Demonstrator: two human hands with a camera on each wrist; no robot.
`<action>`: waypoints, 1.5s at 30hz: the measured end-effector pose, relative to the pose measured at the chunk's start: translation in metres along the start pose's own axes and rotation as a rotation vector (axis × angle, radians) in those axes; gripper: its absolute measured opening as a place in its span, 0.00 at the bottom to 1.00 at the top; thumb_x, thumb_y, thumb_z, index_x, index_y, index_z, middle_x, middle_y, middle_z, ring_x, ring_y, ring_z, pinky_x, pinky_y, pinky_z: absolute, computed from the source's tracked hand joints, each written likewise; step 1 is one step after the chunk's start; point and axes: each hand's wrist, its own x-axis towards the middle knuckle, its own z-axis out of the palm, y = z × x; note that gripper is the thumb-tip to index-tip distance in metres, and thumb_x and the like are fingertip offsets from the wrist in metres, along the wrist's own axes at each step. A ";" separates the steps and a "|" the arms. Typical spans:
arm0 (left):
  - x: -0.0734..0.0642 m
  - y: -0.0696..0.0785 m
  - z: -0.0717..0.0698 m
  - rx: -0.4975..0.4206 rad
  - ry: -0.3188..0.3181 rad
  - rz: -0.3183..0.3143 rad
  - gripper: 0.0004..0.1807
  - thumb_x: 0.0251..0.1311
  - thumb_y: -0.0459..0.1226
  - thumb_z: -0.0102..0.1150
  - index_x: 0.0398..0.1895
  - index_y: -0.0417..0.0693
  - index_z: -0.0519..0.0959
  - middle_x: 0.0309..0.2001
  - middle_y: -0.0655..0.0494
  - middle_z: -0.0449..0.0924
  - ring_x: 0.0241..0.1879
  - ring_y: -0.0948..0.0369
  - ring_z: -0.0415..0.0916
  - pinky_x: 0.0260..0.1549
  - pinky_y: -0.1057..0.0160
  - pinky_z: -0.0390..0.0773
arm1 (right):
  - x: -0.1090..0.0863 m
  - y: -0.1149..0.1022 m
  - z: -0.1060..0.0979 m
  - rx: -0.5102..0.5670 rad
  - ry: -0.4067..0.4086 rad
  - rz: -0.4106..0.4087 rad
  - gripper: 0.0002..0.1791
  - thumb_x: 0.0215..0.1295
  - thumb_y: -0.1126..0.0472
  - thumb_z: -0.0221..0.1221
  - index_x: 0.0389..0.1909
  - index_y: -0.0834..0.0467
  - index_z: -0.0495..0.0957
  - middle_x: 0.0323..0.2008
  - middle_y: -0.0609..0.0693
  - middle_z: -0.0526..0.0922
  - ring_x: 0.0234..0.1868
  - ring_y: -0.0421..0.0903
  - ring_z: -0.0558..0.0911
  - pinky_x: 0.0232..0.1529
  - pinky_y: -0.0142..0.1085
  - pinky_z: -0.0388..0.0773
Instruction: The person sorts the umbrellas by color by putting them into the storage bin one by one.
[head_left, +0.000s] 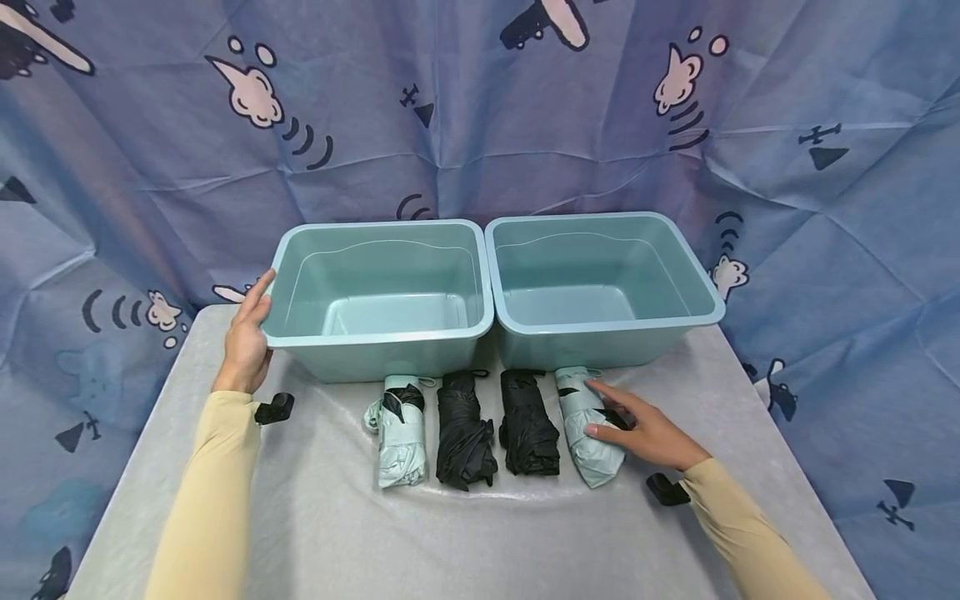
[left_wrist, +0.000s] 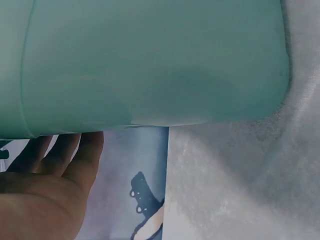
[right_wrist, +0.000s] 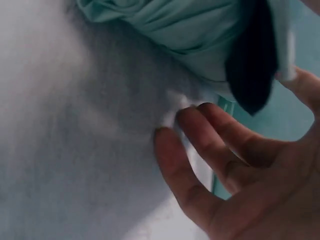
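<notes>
My left hand (head_left: 246,342) rests against the left end of the left teal bin (head_left: 378,340), fingers extended along its outside near the rim. In the left wrist view, those fingers (left_wrist: 82,162) reach up beside the bin wall (left_wrist: 150,65). My right hand (head_left: 658,432) is at the rightmost folded umbrella (head_left: 592,454), pale mint with a black strap. Its thumb and index finger are spread over the umbrella's right side. In the right wrist view, the other fingers (right_wrist: 172,155) are loosely bent beside the mint fabric (right_wrist: 185,35), apart from it.
Left of the mint umbrella lie two black folded umbrellas (head_left: 528,425) and another mint one (head_left: 401,442), in a row before the bins. A second teal bin (head_left: 607,323) stands right beside the first. A patterned blue curtain (head_left: 480,108) hangs behind the grey-white table (head_left: 337,542).
</notes>
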 end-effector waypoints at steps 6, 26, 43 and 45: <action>0.001 -0.002 0.002 0.029 0.044 0.001 0.29 0.82 0.46 0.34 0.82 0.59 0.53 0.79 0.46 0.48 0.63 0.60 0.65 0.49 0.72 0.74 | 0.009 0.000 0.007 -0.013 -0.007 -0.034 0.46 0.63 0.46 0.70 0.78 0.51 0.61 0.62 0.66 0.70 0.64 0.64 0.69 0.62 0.64 0.66; 0.001 -0.001 0.004 0.058 0.054 -0.004 0.29 0.82 0.46 0.33 0.83 0.59 0.51 0.80 0.48 0.46 0.70 0.53 0.56 0.55 0.69 0.70 | 0.011 -0.010 0.011 0.245 -0.024 0.007 0.52 0.53 0.55 0.78 0.77 0.47 0.62 0.76 0.62 0.58 0.66 0.68 0.67 0.55 0.57 0.72; 0.000 -0.001 0.004 0.082 0.061 -0.008 0.29 0.82 0.46 0.32 0.82 0.60 0.51 0.80 0.47 0.46 0.70 0.51 0.57 0.49 0.72 0.71 | -0.036 -0.079 -0.023 0.353 0.052 -0.125 0.53 0.59 0.67 0.73 0.80 0.42 0.55 0.61 0.60 0.74 0.54 0.47 0.81 0.45 0.42 0.81; 0.000 -0.001 0.005 0.077 0.059 -0.007 0.29 0.82 0.46 0.32 0.83 0.60 0.51 0.80 0.47 0.46 0.71 0.50 0.55 0.50 0.72 0.71 | -0.034 -0.093 -0.026 0.367 0.052 -0.157 0.53 0.60 0.68 0.71 0.80 0.42 0.54 0.61 0.60 0.74 0.54 0.48 0.81 0.45 0.43 0.82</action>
